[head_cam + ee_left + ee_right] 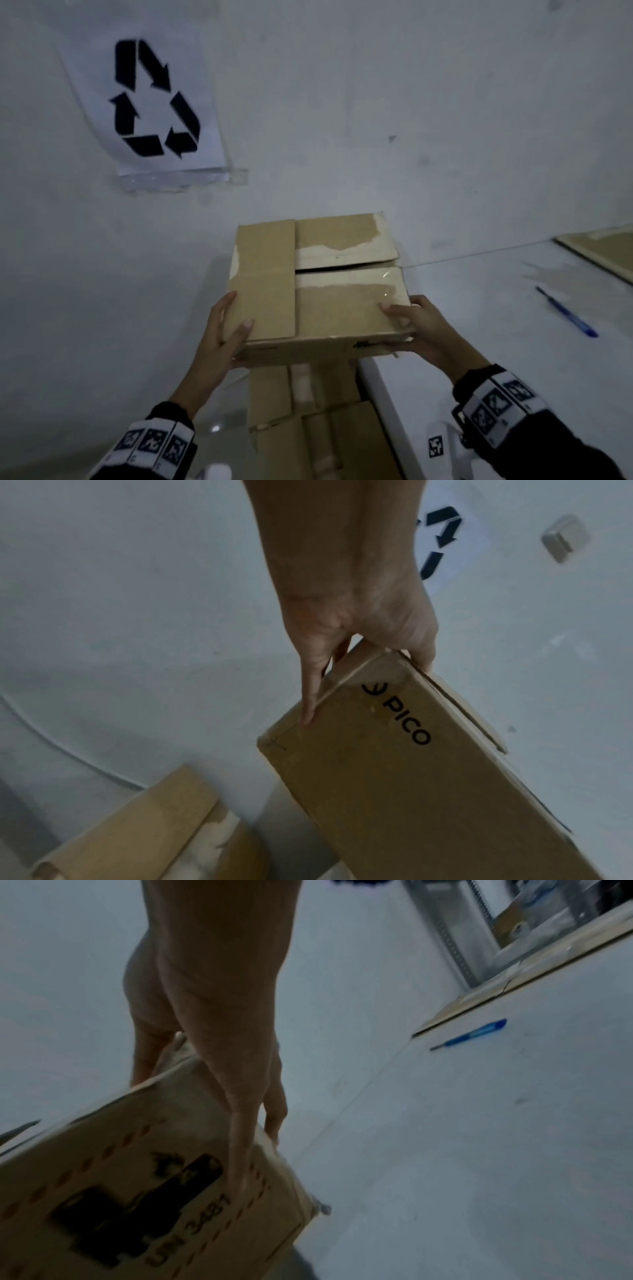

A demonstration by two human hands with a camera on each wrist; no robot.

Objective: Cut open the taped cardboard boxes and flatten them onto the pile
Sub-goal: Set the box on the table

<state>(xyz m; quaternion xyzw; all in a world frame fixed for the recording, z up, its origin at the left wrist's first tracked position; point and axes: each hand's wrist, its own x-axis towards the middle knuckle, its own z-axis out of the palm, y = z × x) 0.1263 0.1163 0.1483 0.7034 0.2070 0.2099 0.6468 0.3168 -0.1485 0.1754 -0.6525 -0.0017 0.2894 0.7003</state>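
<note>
A taped cardboard box [318, 284] was held above the flattened pile [308, 421] at six o'clock, the left hand [219, 339] and right hand [421, 325] each gripping a near corner; a blue tool, possibly a cutter [568, 313], lay at three o'clock.

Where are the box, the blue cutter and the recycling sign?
box [270, 274], head view, on its top flap
blue cutter [568, 313], head view, mid-handle
recycling sign [154, 99], head view, centre of the arrows

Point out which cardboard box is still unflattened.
The cardboard box held up between left hand and right hand; the cardboard pile below lies flat.
</note>
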